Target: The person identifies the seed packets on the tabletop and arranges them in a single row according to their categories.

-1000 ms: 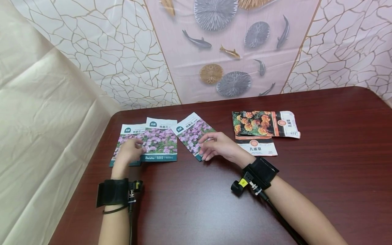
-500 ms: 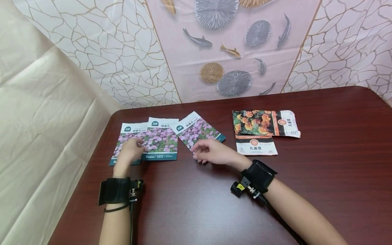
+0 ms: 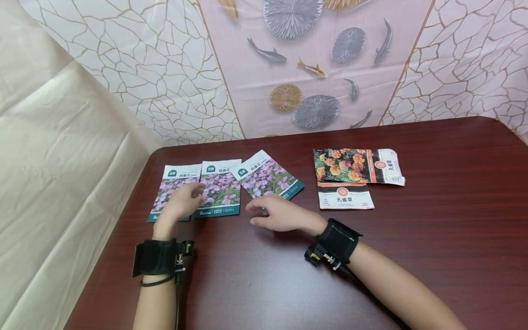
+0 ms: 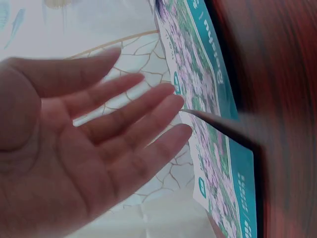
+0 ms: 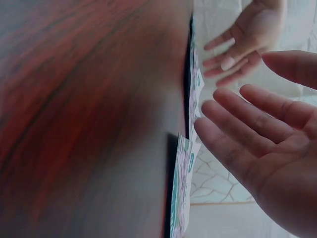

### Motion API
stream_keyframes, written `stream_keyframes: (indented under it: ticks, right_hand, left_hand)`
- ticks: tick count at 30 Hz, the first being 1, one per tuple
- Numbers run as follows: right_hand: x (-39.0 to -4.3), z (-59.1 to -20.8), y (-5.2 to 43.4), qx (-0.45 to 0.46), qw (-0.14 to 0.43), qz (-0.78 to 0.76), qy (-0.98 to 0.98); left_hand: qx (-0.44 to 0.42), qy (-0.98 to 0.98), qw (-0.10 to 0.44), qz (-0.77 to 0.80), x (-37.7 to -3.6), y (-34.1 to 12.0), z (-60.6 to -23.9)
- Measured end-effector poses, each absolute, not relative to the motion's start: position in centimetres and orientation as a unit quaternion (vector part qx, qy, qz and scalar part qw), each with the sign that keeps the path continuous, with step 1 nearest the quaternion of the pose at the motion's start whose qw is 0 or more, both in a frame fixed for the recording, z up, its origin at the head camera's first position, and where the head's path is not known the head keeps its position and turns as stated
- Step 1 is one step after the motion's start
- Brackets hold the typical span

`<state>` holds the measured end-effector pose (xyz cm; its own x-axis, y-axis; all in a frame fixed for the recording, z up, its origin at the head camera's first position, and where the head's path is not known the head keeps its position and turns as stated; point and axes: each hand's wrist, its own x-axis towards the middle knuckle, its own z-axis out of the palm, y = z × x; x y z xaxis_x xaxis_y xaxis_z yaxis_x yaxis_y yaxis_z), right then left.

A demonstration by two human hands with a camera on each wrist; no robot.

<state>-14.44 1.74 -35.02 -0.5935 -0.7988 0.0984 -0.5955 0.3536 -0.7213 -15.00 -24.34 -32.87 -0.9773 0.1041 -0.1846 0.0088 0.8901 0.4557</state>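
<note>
Three seed packets with pink-purple flowers and teal bands lie in a row on the table. My left hand, fingers spread and loosely bent, is over the left packet, with its fingertips overlapping the edge of the middle packet. In the left wrist view the palm shows with nothing in it. The slanted packet at the right of the row overlaps the middle one's upper corner. Just below it is my right hand, fingers relaxed and holding nothing; the right wrist view shows its bare palm.
Two orange-flowered seed packets lie at the right back, the upper one lying crosswise over the lower one. The dark red wooden table ends against a patterned backdrop. A cream cloth hangs at the left.
The slanted packet's lower end has swung right, and my right hand has come off it toward the left and nearer the body. The middle packet and my left hand have shifted slightly right.
</note>
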Motion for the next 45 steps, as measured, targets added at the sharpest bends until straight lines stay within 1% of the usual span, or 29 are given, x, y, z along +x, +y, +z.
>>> stream_keyframes:
  ticks: [3,5,9,13,18,29,37,45]
  right_hand:
    - [-14.3,-34.9,1.1,-0.439,0.142,-0.343,0.818]
    - [-14.2,-35.0,0.7,-0.443,0.157,-0.327,0.820]
    - [-14.0,-35.2,0.1,-0.449,0.190,-0.284,0.826]
    - [-13.8,-35.2,-0.3,-0.457,0.213,-0.248,0.827]
    - [-13.6,-35.1,-0.6,-0.460,0.226,-0.221,0.830]
    - [-13.3,-34.9,-0.8,-0.461,0.242,-0.194,0.831]
    - [-13.2,-34.9,-0.1,-0.471,0.237,-0.213,0.822]
    - [-13.2,-34.3,1.9,-0.459,0.219,-0.250,0.824]
  left_hand:
    - [0.086,0.964,0.117,0.222,-15.1,-24.0,-33.1]
    - [0.120,0.961,0.130,0.211,-15.1,-23.8,-33.2]
    - [0.159,0.949,0.170,0.211,-15.0,-23.5,-33.4]
    - [0.166,0.940,0.208,0.213,-14.8,-23.3,-33.4]
    - [0.149,0.942,0.234,0.190,-14.7,-23.3,-33.5]
    - [0.145,0.946,0.233,0.172,-14.7,-23.4,-33.4]
    - [0.140,0.946,0.237,0.175,-14.6,-23.4,-33.3]
    - [0.166,0.944,0.216,0.187,-14.4,-23.2,-33.0]
